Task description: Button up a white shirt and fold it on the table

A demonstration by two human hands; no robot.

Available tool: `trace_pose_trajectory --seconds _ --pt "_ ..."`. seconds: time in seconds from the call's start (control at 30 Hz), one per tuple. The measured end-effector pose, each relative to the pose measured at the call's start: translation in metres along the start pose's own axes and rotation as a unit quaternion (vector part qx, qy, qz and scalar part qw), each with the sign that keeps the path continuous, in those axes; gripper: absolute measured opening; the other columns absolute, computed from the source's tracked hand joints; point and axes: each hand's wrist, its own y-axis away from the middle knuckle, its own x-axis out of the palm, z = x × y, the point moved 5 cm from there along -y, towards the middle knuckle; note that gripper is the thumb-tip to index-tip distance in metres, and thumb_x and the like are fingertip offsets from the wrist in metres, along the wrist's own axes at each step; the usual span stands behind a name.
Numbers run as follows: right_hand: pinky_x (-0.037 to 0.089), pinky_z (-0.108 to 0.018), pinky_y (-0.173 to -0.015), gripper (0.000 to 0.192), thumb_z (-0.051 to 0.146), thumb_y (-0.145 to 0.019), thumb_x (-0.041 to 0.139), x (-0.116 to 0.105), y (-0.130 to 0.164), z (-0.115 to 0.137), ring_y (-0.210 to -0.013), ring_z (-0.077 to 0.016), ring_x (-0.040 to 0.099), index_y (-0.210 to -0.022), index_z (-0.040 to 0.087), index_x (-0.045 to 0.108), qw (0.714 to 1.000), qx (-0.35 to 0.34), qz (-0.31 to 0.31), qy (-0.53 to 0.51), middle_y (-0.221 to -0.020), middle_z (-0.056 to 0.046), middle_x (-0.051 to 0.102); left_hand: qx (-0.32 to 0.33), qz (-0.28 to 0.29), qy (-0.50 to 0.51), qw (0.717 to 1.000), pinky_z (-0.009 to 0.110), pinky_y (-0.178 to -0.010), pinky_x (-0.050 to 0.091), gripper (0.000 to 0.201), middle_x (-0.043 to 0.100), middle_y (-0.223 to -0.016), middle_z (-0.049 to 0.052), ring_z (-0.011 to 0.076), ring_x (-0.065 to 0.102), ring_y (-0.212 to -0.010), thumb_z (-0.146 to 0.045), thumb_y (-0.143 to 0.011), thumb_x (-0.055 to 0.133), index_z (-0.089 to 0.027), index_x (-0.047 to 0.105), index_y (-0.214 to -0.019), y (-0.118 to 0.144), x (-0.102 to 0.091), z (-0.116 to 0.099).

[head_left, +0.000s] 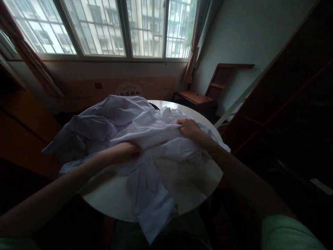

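The left hand [127, 151] is closed into a fist on a fold of the white shirt [135, 139], its fingers curled under and the knuckles up, bunching the cloth near the middle of the heap. Its forearm runs in from the lower left, nearly flat over the table edge, with the wrist straight. The right hand [188, 127] grips the same raised fold farther back and to the right, the fingers pinched shut over the ridge of fabric and the thumb side turned toward the left hand. Its arm comes in from the lower right, bent at the elbow and climbing to the hand, with a pale green sleeve [288, 232] showing at the shoulder. Between the two hands the cloth is drawn into a taut band that runs from near left to far right.

The shirt lies crumpled across most of the round white table [109, 201]. Its bulk spreads broadly from left to right, with one loose part hanging off the left rim and a narrower pleated panel trailing toward the person and drooping over the near edge. Which end is the collar cannot be told.

Beyond the table stand a wooden chair [208, 93], a barred window [109, 27] and a cardboard panel [130, 89] beneath it.
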Motion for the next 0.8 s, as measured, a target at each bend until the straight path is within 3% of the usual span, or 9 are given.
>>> trace_pose_trajectory --seconds 0.1,0.13,0.27,0.37,0.47,0.53,0.63,0.7,0.8 --pt "0.035 -0.025 -0.054 0.020 0.005 -0.051 0.039 0.003 -0.011 -0.022 -0.060 -0.0164 0.052 -0.057 0.017 0.054 0.980 0.030 0.074 -0.185 -0.057 -0.002 0.056 -0.033 0.021 -0.013 0.999 0.023 -0.055 0.037 0.011 0.062 -0.068 0.002 0.0133 0.052 -0.059 -0.012 -0.071 0.054 -0.018 0.060 -0.064 -0.004 -0.005 0.020" --pt "0.036 -0.025 -0.052 0.021 0.007 -0.050 0.038 0.007 -0.013 -0.023 -0.056 -0.0157 0.051 -0.058 0.016 0.055 0.961 0.040 0.104 -0.254 -0.056 -0.002 0.055 -0.055 -0.010 -0.018 0.998 0.024 -0.054 0.037 0.009 0.062 -0.070 0.003 0.0136 0.051 -0.059 -0.013 -0.070 0.054 -0.018 0.060 -0.066 -0.009 -0.011 0.023" --pt "0.038 -0.024 -0.049 0.029 0.011 -0.049 0.040 0.022 -0.013 -0.008 -0.054 -0.0147 0.051 -0.067 0.015 0.061 0.881 0.044 0.138 -0.450 -0.059 -0.002 0.060 -0.088 -0.239 0.042 0.966 0.025 -0.061 0.042 0.019 0.060 -0.092 0.006 0.0142 0.054 -0.071 -0.024 -0.075 0.054 -0.018 0.057 -0.092 -0.030 -0.038 0.008" --pt "0.040 -0.024 -0.051 0.029 0.013 -0.051 0.043 0.028 -0.011 0.002 -0.056 -0.0146 0.052 -0.072 0.014 0.062 0.864 0.042 0.151 -0.479 -0.064 -0.003 0.061 -0.072 -0.395 0.091 0.911 0.030 -0.076 0.044 0.046 0.053 -0.112 0.010 0.0191 0.052 -0.094 -0.033 -0.070 0.062 -0.017 0.049 -0.111 -0.044 -0.044 -0.014" --pt "0.038 -0.025 -0.052 0.019 0.011 -0.053 0.044 0.021 -0.012 0.003 -0.055 -0.0137 0.049 -0.064 0.014 0.059 0.917 0.040 0.110 -0.381 -0.059 -0.002 0.056 -0.083 -0.352 0.152 0.920 0.029 -0.071 0.043 0.037 0.059 -0.093 0.007 0.0174 0.054 -0.081 -0.037 -0.070 0.063 -0.015 0.054 -0.098 -0.068 -0.025 -0.023" --pt "0.038 -0.026 -0.058 0.013 0.010 -0.054 0.046 0.003 -0.013 0.005 -0.060 -0.0137 0.049 -0.061 0.015 0.056 0.953 0.027 -0.018 -0.300 -0.061 -0.001 0.054 -0.106 -0.297 0.208 0.926 0.024 -0.060 0.040 0.024 0.057 -0.072 0.001 0.0128 0.050 -0.064 -0.039 -0.074 0.057 -0.015 0.057 -0.082 -0.081 -0.006 -0.022" --pt "0.039 -0.026 -0.067 0.012 0.011 -0.061 0.047 -0.021 -0.001 0.028 -0.072 -0.0141 0.052 -0.069 0.016 0.055 0.949 -0.044 -0.169 -0.264 -0.073 -0.002 0.056 -0.116 -0.280 0.291 0.908 0.021 -0.053 0.034 0.026 0.052 -0.062 -0.002 0.0093 0.044 -0.056 -0.040 -0.076 0.053 -0.014 0.056 -0.071 -0.089 0.010 -0.015" --pt "0.039 -0.025 -0.066 0.011 0.015 -0.068 0.047 -0.016 0.010 0.053 -0.072 -0.0129 0.052 -0.075 0.017 0.056 0.949 -0.129 -0.102 -0.268 -0.075 -0.001 0.057 -0.099 -0.283 0.342 0.891 0.020 -0.053 0.034 0.027 0.053 -0.062 -0.002 0.0091 0.045 -0.058 -0.039 -0.075 0.054 -0.013 0.057 -0.070 -0.091 0.012 -0.009" --pt "0.035 -0.023 -0.059 0.007 0.024 -0.074 0.055 0.013 0.033 0.081 -0.063 -0.0111 0.049 -0.075 0.017 0.058 0.950 -0.220 0.089 -0.203 -0.071 -0.001 0.056 -0.100 -0.289 0.391 0.868 0.020 -0.053 0.035 0.027 0.053 -0.060 -0.002 0.0094 0.046 -0.058 -0.038 -0.072 0.056 -0.012 0.057 -0.066 -0.089 0.006 0.005"
